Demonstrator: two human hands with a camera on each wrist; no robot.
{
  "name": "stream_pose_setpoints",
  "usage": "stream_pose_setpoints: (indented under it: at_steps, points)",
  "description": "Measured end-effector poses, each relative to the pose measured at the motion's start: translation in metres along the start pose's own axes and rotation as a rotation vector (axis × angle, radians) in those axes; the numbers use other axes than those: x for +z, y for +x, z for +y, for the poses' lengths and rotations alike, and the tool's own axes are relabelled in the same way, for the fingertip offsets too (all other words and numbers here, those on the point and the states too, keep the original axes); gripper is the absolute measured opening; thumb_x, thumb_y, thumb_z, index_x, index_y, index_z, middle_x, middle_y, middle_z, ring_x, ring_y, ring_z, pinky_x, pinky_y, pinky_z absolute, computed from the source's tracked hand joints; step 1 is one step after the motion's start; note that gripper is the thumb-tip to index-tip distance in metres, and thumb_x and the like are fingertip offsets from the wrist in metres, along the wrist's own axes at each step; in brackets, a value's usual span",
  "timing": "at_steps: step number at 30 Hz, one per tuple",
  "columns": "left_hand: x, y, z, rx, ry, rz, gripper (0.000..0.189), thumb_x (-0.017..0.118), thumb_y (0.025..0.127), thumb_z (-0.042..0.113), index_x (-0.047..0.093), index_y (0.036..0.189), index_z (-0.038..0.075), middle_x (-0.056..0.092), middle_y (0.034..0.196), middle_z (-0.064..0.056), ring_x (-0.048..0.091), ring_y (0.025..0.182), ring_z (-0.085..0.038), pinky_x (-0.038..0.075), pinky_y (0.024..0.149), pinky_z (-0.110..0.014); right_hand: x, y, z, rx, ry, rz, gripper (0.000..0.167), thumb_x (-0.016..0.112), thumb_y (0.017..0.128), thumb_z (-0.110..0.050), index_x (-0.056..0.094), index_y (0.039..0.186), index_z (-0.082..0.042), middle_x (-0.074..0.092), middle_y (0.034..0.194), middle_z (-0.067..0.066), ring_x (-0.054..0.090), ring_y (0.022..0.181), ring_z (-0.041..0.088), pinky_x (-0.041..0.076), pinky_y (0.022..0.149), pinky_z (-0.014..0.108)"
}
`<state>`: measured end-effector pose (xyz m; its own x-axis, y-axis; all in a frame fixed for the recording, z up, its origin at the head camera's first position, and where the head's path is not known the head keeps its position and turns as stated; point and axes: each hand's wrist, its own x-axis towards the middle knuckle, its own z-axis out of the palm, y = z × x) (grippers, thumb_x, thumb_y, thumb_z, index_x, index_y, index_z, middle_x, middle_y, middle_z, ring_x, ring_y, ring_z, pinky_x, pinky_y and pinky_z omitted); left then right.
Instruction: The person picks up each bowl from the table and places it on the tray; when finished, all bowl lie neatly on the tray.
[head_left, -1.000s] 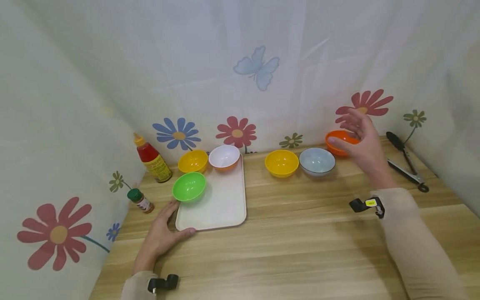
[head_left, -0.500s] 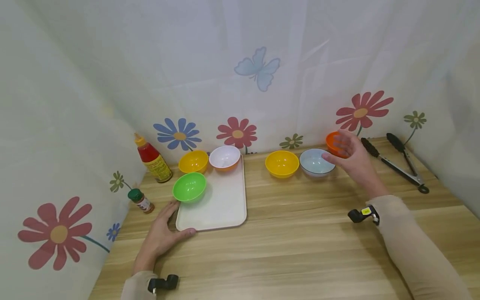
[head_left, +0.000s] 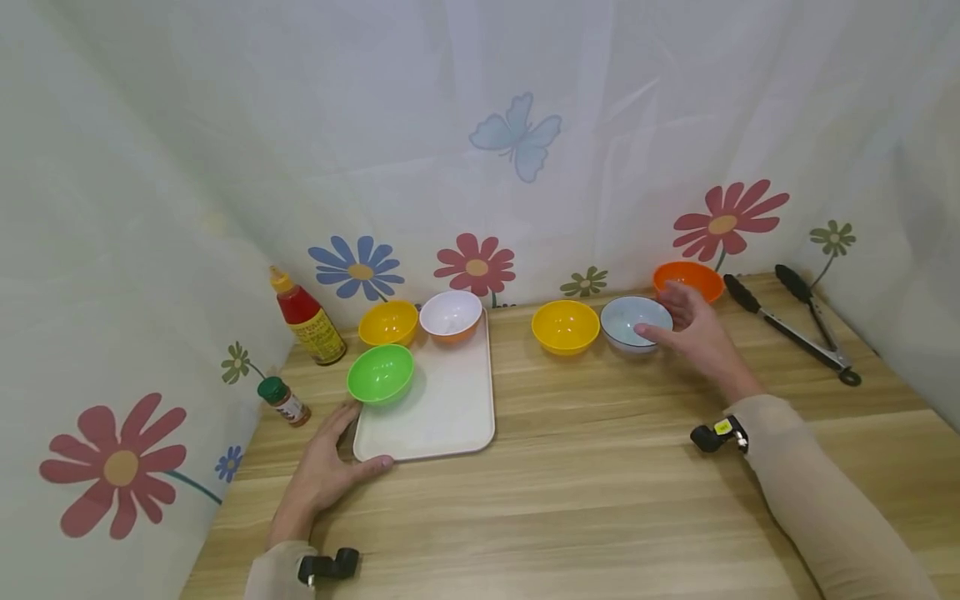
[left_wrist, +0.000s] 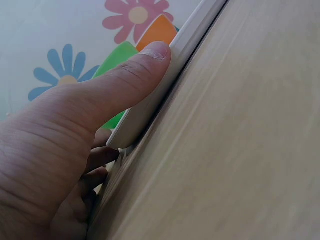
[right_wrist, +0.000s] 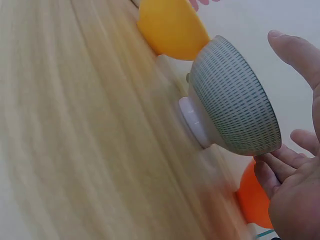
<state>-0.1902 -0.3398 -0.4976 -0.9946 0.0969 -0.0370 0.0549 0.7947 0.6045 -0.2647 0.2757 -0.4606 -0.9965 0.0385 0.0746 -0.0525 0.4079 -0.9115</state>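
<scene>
My left hand (head_left: 322, 475) holds the near left corner of a white tray (head_left: 450, 425). In the left wrist view the thumb (left_wrist: 135, 75) lies along the tray's edge, with the fingers bent beside the corner. Around the right rim of a pale blue-grey bowl (head_left: 633, 321) is my right hand (head_left: 697, 333), thumb and fingers spread. The right wrist view shows fingertips (right_wrist: 280, 162) at the rim of this patterned bowl (right_wrist: 232, 100), seemingly touching it, while the thumb (right_wrist: 295, 52) stands apart from the rim. Behind that hand sits an orange bowl (head_left: 690, 279).
On the tray are a green bowl (head_left: 380, 375) and a white-lined orange bowl (head_left: 451, 317); a yellow bowl (head_left: 387, 323) stands at its back left. Another yellow bowl (head_left: 566, 327) neighbours the patterned one. Tongs (head_left: 802, 333), a sauce bottle (head_left: 309, 321) and a spice jar (head_left: 283, 402) flank these.
My right hand has moved down and left, from over the orange bowl to the patterned bowl's right rim. The left hand stays at the tray corner.
</scene>
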Motion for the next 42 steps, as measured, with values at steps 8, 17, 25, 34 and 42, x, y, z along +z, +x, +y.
stream_pose_setpoints:
  at_steps: [8, 17, 25, 34, 42]
  points:
    - [0.0, 0.001, -0.003, 0.011, 0.006, 0.004, 0.129, 0.093, 0.078, 0.072, 0.03, 0.178, 0.019, 0.02, 0.185, -0.018, 0.017, 0.169, -0.049, 0.02, 0.135, -0.075, 0.007, -0.001, 0.008, 0.006, -0.051, -0.036, 0.12, 0.09, 0.095, -0.047, 0.013, 0.179, -0.008, 0.025, 0.182, 0.025, 0.029, 0.165, 0.048, 0.027, 0.136, 0.067]
    - [0.001, 0.001, -0.002, 0.009, 0.009, -0.004, 0.13, 0.093, 0.077, 0.073, 0.03, 0.178, 0.019, 0.019, 0.185, -0.018, 0.018, 0.169, -0.049, 0.02, 0.135, -0.074, 0.012, -0.002, 0.014, 0.008, -0.083, -0.061, 0.123, 0.094, 0.092, -0.047, 0.015, 0.178, -0.007, 0.03, 0.178, 0.026, 0.036, 0.157, 0.049, 0.031, 0.133, 0.071]
    - [0.001, 0.001, -0.002, 0.0, 0.006, -0.001, 0.129, 0.094, 0.078, 0.071, 0.029, 0.178, 0.02, 0.019, 0.185, -0.018, 0.017, 0.169, -0.049, 0.019, 0.135, -0.075, 0.013, 0.0, 0.016, 0.035, -0.113, -0.072, 0.131, 0.095, 0.088, -0.054, 0.012, 0.178, -0.008, 0.029, 0.177, 0.028, 0.035, 0.157, 0.052, 0.031, 0.131, 0.075]
    - [0.0, 0.0, -0.003, -0.002, 0.004, 0.005, 0.129, 0.094, 0.078, 0.072, 0.03, 0.178, 0.021, 0.019, 0.185, -0.018, 0.017, 0.17, -0.049, 0.019, 0.135, -0.075, 0.015, 0.002, 0.014, 0.025, -0.096, -0.066, 0.129, 0.096, 0.087, -0.051, 0.016, 0.177, -0.008, 0.03, 0.177, 0.027, 0.034, 0.158, 0.051, 0.03, 0.132, 0.075]
    - [-0.001, 0.0, 0.0, -0.013, 0.007, -0.002, 0.13, 0.094, 0.077, 0.072, 0.029, 0.178, 0.02, 0.018, 0.186, -0.018, 0.016, 0.17, -0.049, 0.019, 0.135, -0.075, 0.014, 0.002, 0.018, 0.001, -0.067, -0.055, 0.123, 0.097, 0.088, -0.044, 0.02, 0.176, -0.007, 0.032, 0.176, 0.027, 0.036, 0.157, 0.05, 0.033, 0.131, 0.074]
